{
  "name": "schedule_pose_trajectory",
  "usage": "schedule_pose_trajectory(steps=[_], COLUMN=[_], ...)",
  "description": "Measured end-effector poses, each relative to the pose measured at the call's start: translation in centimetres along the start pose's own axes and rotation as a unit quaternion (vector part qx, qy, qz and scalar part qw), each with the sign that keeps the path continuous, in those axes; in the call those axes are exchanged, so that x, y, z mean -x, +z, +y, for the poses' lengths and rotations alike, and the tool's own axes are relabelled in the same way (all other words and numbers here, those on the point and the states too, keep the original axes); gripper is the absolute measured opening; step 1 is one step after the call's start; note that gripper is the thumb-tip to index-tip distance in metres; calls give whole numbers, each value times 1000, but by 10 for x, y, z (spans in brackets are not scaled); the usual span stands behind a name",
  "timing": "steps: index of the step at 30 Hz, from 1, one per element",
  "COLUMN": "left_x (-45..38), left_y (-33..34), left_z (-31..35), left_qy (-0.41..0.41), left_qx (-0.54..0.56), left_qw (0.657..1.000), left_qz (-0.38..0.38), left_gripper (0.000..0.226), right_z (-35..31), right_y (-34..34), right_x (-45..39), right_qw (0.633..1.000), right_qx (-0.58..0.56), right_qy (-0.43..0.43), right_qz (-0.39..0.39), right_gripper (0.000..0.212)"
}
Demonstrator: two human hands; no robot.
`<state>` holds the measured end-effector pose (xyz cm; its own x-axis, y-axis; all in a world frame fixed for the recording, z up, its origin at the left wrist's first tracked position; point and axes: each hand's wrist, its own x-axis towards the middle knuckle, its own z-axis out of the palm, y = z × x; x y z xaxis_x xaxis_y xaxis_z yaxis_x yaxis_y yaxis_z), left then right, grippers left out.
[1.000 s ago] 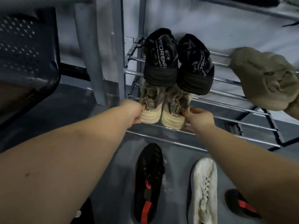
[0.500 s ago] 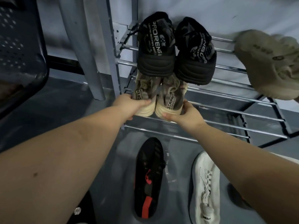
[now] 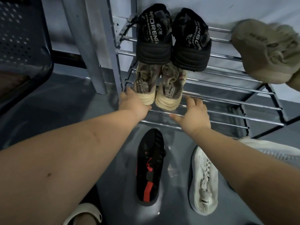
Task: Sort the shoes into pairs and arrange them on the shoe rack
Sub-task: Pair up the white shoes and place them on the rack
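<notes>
Shoes are sitting in two pairs on the chrome-bar metal shoe rack (image 3: 227,109), heels facing me. On the upper tier, a pair of black knit sneakers with white lettering (image 3: 172,39) is standing side by side, touching. On the tier below, directly under them, a pair of beige camouflage-pattern sneakers with cream soles (image 3: 158,88) is also standing side by side, heels at the front bars.

I am reaching my left hand (image 3: 132,105) to the heel of the left beige sneaker; the fingers are lying against its outer side and heel, loosely extended rather than clenched, touching but not visibly gripping. My right hand (image 3: 193,115) is hovering just beside the right beige sneaker, fingers spread and relaxed, thumb out, holding nothing and apart from the shoe.

At the right end of the upper tier, a single olive-tan knit sneaker (image 3: 269,54) is lying tilted over the bars.

On the grey floor (image 3: 65,103) in front of the rack, a black sneaker with red accents (image 3: 150,166) and a white knit sneaker (image 3: 203,181) are lying apart, toes toward the rack. A further white sneaker (image 3: 274,147) is showing partly behind my right forearm. A dark perforated chair seat (image 3: 22,46) is standing at the left.
</notes>
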<state>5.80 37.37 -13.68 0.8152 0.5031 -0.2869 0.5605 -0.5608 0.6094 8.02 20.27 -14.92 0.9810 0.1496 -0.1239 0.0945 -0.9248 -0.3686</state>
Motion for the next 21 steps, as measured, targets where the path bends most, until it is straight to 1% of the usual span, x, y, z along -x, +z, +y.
schedule_pose_trajectory(steps=[2,3,5,7,9,11,12,13,15,17,21], left_x=[21,32,57,81,103,121,129,136,148,155,166], left_y=[8,11,17,23,32,46,55,64,85,107,153], left_z=[-9,-14,-22,-24,-15,7,21,34,57,73,95], left_qy=[24,46,103,180,262,335,364,385,407,406,391], left_qx=[-93,-146,-259,-370,-446,-475,-475,-469,-456,-459,-457], left_qw=[995,988,957,900,834,783,767,757,747,744,751], left_qz=[-14,-29,-83,-146,-191,-219,-231,-242,-261,-266,-274], left_gripper=[96,95,93,89,85,81,80,78,77,77,76], right_z=[14,22,41,63,87,115,130,145,176,205,260], right_y=[1,1,1,-3,-10,-18,-22,-26,-35,-43,-53], right_x=[19,30,54,76,98,117,125,133,146,157,170], right_qw=[999,997,990,981,974,972,972,973,975,977,976], right_qx=[38,60,105,145,169,183,186,186,179,170,151], right_qy=[-27,-41,-68,-91,-97,-81,-66,-46,0,41,113], right_qz=[-14,-26,-59,-90,-113,-127,-129,-130,-129,-120,-105], right_gripper=[85,84,82,81,79,77,77,77,76,75,75])
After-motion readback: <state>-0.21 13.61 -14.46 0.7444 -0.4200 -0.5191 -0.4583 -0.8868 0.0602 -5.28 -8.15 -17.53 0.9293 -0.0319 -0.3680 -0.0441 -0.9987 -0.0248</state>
